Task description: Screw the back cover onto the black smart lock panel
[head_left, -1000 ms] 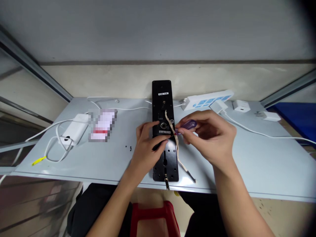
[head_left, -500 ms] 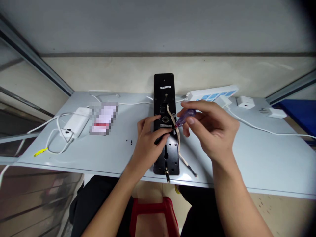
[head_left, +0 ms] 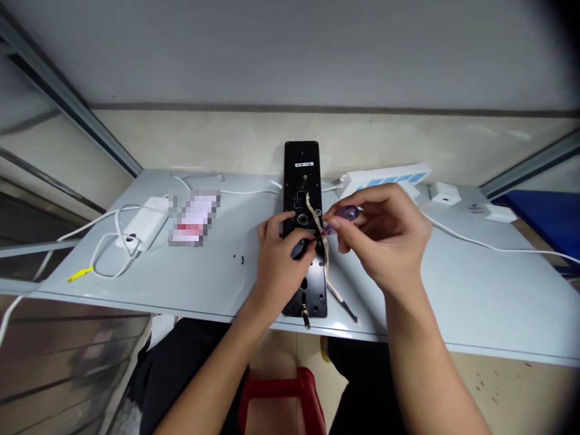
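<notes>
A long black panel (head_left: 302,175) with holes and a white label lies lengthwise on the pale table (head_left: 475,296). A beige ribbon cable (head_left: 324,254) runs down its right side. My left hand (head_left: 278,266) presses on the panel's middle, thumb and fingers closed on its edges. My right hand (head_left: 380,238) pinches a small screwdriver with a purple handle (head_left: 347,213), its tip at the panel's right edge next to the cable.
A white power strip (head_left: 385,178) and two white adapters (head_left: 444,193) lie at the back right with a cable. A white charger (head_left: 142,229) with looped cord sits left, beside a blurred card (head_left: 193,217). Tiny dark screws (head_left: 239,260) lie loose. A red stool (head_left: 281,402) stands below.
The view shifted slightly. My left thumb slid down over the panel's middle hole, and my right hand turned the purple screwdriver a little at the same spot.
</notes>
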Available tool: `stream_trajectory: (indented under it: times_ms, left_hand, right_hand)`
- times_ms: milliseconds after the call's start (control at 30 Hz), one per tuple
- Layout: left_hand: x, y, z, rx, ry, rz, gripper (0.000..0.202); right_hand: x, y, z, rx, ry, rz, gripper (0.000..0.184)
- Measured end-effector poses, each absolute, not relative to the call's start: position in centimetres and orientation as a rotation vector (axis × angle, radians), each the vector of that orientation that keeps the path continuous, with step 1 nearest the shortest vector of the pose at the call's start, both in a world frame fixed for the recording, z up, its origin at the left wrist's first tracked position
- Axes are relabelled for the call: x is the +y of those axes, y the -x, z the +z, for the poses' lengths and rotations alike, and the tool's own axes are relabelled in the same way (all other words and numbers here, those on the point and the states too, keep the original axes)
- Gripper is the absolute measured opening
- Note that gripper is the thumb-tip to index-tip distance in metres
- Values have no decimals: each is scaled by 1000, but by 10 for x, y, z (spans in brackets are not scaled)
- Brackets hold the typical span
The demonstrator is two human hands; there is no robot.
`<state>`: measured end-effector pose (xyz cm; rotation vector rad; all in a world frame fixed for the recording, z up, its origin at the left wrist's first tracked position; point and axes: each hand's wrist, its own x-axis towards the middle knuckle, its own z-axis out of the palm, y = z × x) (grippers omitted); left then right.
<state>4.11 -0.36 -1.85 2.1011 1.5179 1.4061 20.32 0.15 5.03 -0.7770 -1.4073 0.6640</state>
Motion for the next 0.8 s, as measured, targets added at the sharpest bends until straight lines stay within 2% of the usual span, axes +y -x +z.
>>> stream_trajectory:
  times_ms: [300, 500, 633, 800]
  left_hand:
    - [-4, -44, -18, 1506, -2098, 1436, 19]
    - [-5, -45, -19, 1523, -2099, 1426, 19]
    - [-5, -47, -18, 1525, -2078, 1457, 19]
    - [-7, -44, -15, 1511, -2052, 1435, 26]
  right_hand:
    - [1, -207, 52, -1458, 818, 638, 11]
    - [2, -199, 57, -1311, 831, 686, 36]
    - [1, -205, 59, -1409, 801, 757, 17]
    - [-4, -209, 61, -1440, 846, 605, 5]
